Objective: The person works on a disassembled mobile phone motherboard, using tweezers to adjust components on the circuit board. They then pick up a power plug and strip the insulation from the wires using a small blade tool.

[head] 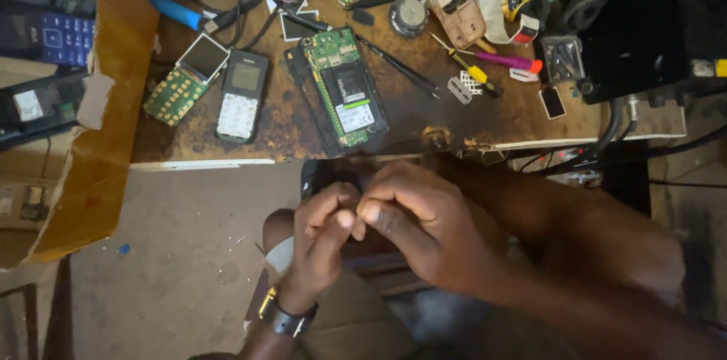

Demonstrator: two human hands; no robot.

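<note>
My left hand and my right hand meet just below the workbench edge, fingertips pressed together around a dark flat phone part that shows above my left knuckles. Most of that part is hidden by my fingers. A watch sits on my left wrist. On the bench right above my hands lies an opened phone with its green circuit board exposed.
On the worn bench lie a small keypad phone, a bare keypad board with a screen, a yellow-handled screwdriver, black tweezers, a razor blade and cables. A cardboard box stands at the left, dark equipment at the right.
</note>
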